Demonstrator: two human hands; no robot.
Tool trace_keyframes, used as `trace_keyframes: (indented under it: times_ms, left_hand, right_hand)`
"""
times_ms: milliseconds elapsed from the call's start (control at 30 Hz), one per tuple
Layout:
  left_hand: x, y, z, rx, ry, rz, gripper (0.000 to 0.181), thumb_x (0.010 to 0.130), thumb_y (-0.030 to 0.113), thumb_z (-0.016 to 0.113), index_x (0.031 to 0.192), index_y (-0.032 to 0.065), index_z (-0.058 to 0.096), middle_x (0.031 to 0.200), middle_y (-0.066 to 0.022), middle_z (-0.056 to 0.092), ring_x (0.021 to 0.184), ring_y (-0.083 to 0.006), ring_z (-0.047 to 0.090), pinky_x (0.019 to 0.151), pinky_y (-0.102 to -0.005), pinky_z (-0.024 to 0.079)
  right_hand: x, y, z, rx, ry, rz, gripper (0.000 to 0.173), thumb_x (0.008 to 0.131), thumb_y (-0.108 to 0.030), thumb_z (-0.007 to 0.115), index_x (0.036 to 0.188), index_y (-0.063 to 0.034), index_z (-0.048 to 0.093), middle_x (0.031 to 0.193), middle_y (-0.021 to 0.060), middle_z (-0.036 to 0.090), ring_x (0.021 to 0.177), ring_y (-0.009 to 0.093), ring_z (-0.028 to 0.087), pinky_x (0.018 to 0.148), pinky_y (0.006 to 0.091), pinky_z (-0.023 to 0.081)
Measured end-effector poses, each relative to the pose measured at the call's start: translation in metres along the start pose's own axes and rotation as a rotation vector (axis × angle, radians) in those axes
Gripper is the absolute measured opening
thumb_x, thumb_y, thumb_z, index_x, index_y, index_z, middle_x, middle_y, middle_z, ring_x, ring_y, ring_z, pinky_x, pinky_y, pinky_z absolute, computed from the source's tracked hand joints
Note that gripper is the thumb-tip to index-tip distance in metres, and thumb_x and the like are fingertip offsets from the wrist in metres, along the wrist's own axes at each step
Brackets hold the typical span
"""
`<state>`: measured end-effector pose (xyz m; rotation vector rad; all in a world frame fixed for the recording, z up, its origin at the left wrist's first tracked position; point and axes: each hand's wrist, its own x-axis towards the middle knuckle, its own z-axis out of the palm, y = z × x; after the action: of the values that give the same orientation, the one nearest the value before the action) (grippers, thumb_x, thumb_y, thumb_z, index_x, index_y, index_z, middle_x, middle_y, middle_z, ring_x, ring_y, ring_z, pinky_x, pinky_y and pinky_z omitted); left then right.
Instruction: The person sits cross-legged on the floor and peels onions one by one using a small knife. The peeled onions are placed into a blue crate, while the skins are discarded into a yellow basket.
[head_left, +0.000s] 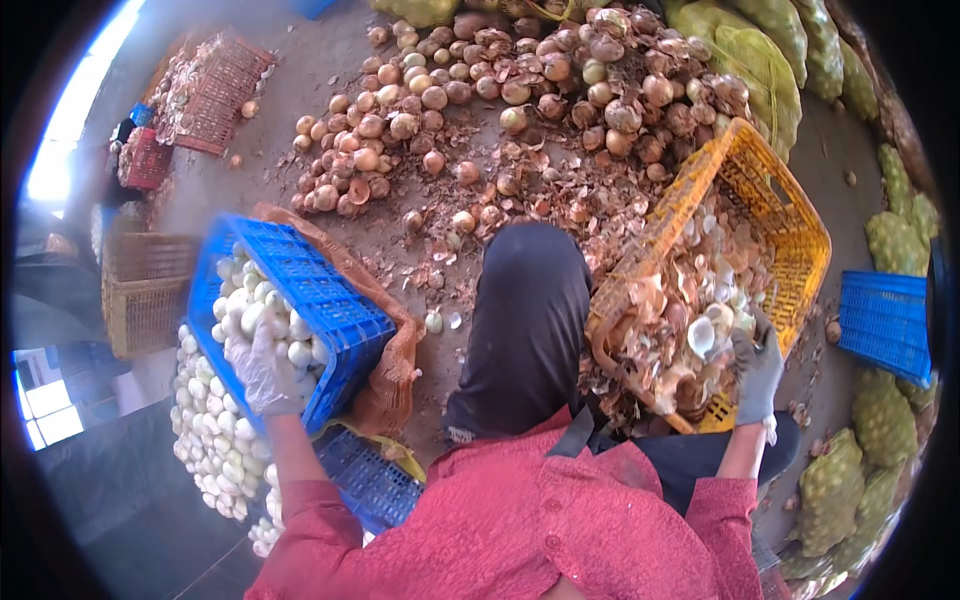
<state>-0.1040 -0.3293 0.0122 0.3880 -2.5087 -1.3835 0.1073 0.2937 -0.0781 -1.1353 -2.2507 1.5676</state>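
Note:
My left hand (264, 367), in a pale thin glove, reaches into a tilted blue plastic crate (341, 281) of peeled white onions (298, 330). Its fingers rest against a peeled onion; whether they grip it is unclear. At the other side, my right hand (757, 367) wears a grey glove and is at the inner right side of a yellow plastic crate (806, 247). Its fingers are bent beside the onion skins (675, 315) that fill this tipped crate, and I cannot tell if they hold anything. A pale, cup-shaped onion layer (700, 335) lies left of this hand.
Unpeeled onions (367, 159) and loose skins spread over the floor ahead. Peeled onions (214, 427) are heaped beyond the left crate. Mesh onion sacks (832, 480) line the right side, near another blue crate (885, 322). Red crates (217, 97) stand far left.

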Motion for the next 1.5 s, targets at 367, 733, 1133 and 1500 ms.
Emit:
trace_keyframes:
  times_ms: [367, 733, 1133, 1500]
  left_hand:
    - [0.071, -0.055, 0.347, 0.261, -0.544, 0.279, 0.078, 0.08, 0.04, 0.082, 0.135, -0.0073, 0.054, 0.105, -0.0281, 0.067, 0.098, -0.0352, 0.067, 0.087, -0.0432, 0.051]
    - [0.167, -0.067, 0.579, 0.122, -0.559, -0.02, 0.081, 0.074, 0.024, 0.087, 0.139, -0.0049, 0.05, 0.122, -0.0219, 0.065, 0.109, -0.0318, 0.065, 0.095, -0.039, 0.051]
    - [0.043, 0.076, 0.38, -0.997, -0.92, -0.535, 0.059, 0.087, 0.018, 0.074, 0.138, 0.0024, 0.048, 0.12, -0.0097, 0.064, 0.106, -0.0208, 0.065, 0.086, -0.0295, 0.056]
    - [-0.099, 0.196, 0.227, -0.525, -1.295, -0.166, 0.091, 0.064, 0.019, 0.098, 0.137, -0.0007, 0.048, 0.128, -0.0096, 0.059, 0.118, -0.0194, 0.057, 0.104, -0.0343, 0.047]
  right_hand:
    - [-0.001, -0.012, 0.067, -0.138, 0.021, 0.309, 0.028, 0.095, -0.011, 0.067, 0.121, 0.0002, 0.064, 0.099, 0.0045, 0.068, 0.082, 0.011, 0.063, 0.074, 0.0255, 0.051]
    - [-0.053, -0.014, 0.079, -0.043, 0.022, 0.641, 0.033, 0.087, -0.001, 0.064, 0.12, 0.0027, 0.062, 0.1, 0.0042, 0.065, 0.086, 0.013, 0.06, 0.081, 0.0271, 0.049]
    - [-0.055, -0.02, 0.07, 0.164, -0.019, 0.163, 0.031, 0.102, -0.015, 0.054, 0.126, 0.0032, 0.06, 0.093, 0.006, 0.064, 0.076, 0.01, 0.059, 0.063, 0.0233, 0.049]
    - [-0.058, -0.162, 0.082, 0.003, -0.599, -0.57, 0.01, 0.089, -0.011, 0.071, 0.093, -0.0032, 0.066, 0.072, 0.0086, 0.066, 0.064, 0.021, 0.067, 0.058, 0.0335, 0.05]
